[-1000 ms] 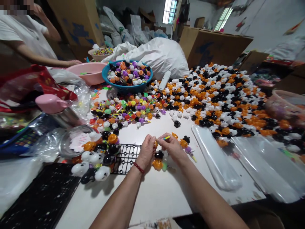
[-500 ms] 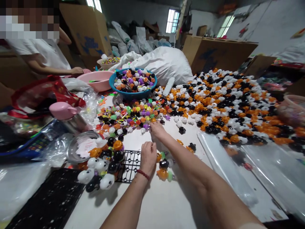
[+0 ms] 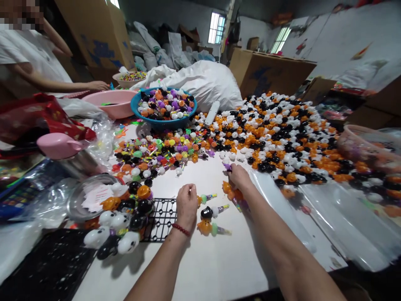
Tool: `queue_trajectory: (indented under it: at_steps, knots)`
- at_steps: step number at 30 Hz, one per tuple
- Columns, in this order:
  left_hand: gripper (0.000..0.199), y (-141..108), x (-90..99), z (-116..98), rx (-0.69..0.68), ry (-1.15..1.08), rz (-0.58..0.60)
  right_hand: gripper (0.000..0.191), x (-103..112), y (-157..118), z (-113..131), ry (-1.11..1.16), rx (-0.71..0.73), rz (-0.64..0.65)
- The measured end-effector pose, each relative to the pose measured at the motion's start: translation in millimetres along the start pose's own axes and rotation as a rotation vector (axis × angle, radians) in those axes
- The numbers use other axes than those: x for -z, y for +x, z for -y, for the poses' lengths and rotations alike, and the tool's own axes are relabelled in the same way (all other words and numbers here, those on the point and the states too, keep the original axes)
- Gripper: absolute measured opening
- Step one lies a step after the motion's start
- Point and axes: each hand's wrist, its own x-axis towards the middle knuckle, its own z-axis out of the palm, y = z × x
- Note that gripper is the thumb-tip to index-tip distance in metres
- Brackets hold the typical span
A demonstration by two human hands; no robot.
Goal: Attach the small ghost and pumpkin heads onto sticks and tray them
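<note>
Drawn back from the mixed small pieces toward the right, the right hand now pinches a purple piece just beyond some orange figures; its forearm blocks part of the clear bags. Left hand remains beside the black grid, fingers curled; I cannot tell whether it holds anything. Between them, 3 stick-ended figures lie on the worktop. Larger figures crowd the grid's left end, near a steel bowl.
</note>
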Motion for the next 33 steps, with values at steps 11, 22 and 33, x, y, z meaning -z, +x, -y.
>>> queue_trajectory:
  at_steps: [11,22,33]
  knots:
    - [0.043,-5,8.9,-38,0.244,-0.764,0.384,0.034,-17,-116,76,1.048,0.338,0.118]
    - [0.038,-1,7.9,-43,0.326,-0.815,0.243,0.026,11,-124,48,0.772,0.471,0.043]
    - [0.047,-8,7.9,-38,0.289,-0.611,0.271,0.024,12,-133,54,0.706,0.511,0.053]
